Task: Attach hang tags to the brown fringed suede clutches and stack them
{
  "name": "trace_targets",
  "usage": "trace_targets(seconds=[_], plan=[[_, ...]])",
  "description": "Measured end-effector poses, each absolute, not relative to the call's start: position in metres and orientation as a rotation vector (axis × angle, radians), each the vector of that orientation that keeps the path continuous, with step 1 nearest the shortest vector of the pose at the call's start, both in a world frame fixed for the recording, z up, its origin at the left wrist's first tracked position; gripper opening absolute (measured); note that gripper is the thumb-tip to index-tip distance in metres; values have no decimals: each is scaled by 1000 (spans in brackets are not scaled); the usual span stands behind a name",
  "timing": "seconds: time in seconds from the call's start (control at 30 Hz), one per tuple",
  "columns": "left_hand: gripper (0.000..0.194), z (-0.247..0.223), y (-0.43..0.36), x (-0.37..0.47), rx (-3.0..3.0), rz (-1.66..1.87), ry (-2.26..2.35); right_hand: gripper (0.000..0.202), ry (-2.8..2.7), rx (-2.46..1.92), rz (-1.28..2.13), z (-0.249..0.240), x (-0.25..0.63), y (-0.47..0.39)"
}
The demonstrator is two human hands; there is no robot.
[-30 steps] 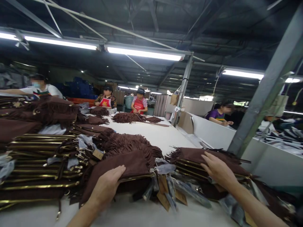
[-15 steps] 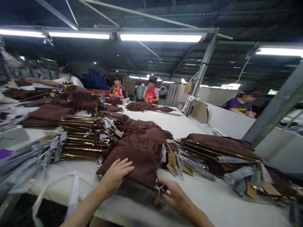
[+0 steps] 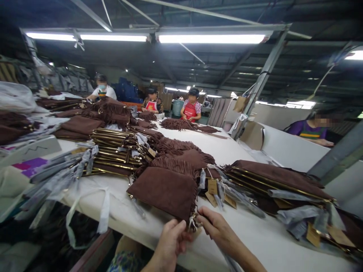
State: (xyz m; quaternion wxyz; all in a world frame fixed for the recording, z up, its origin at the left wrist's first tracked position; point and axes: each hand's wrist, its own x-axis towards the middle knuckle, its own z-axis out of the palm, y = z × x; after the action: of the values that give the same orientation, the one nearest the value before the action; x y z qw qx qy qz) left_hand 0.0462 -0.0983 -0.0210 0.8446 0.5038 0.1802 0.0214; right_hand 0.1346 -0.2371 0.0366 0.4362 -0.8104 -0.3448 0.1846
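Observation:
A dark brown fringed bag [image 3: 167, 190] lies flat near the front edge of the table, its gold zipper edge towards me. White string [image 3: 193, 222] hangs at its near right corner, beside the zipper end. My right hand [image 3: 217, 226] is closed at that corner, with the string pinched at its fingertips. Just below the bag's front edge, my left hand [image 3: 171, 241] is closed, thumb against curled fingers. Whatever sits between those fingers is too small or hidden to make out. More brown fringe [image 3: 172, 165] spreads directly behind the bag.
Stacked bags with gold zippers [image 3: 116, 147] stand to the left, near plastic-wrapped straps [image 3: 62, 173]. Another bag pile [image 3: 278, 177] with tan tags [image 3: 313, 235] lies right. Several people work beyond the white table [image 3: 241, 230]. A metal post [image 3: 259, 83] rises behind it.
My left hand has left the top of the bag and come down right to its near corner, closing there. My right hand stays by the string. The view has shifted left.

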Motion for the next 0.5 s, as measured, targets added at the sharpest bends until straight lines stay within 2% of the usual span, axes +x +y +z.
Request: trace_targets(seconds=[0.07, 0.13, 0.27, 0.33, 0.4, 0.5], plan=[[44, -15, -100, 54, 934, 6, 478, 25, -910, -2029, 412, 33, 134, -238], [40, -6, -101, 57, 917, -35, 511, 24, -986, -2035, 268, 24, 135, -240], [23, 11, -103, 54, 814, -187, 530, 52, -1249, -2093, 144, 6, 138, -243], [21, 15, -104, 50, 766, -271, 529, 46, -1340, -2084, 203, 4, 140, -244], [22, 14, -107, 46, 740, -318, 494, 31, -1365, -2052, 235, 8, 142, -245], [42, 8, -118, 37, 725, -332, 309, 16, -1343, -2051, 281, 14, 146, -244]])
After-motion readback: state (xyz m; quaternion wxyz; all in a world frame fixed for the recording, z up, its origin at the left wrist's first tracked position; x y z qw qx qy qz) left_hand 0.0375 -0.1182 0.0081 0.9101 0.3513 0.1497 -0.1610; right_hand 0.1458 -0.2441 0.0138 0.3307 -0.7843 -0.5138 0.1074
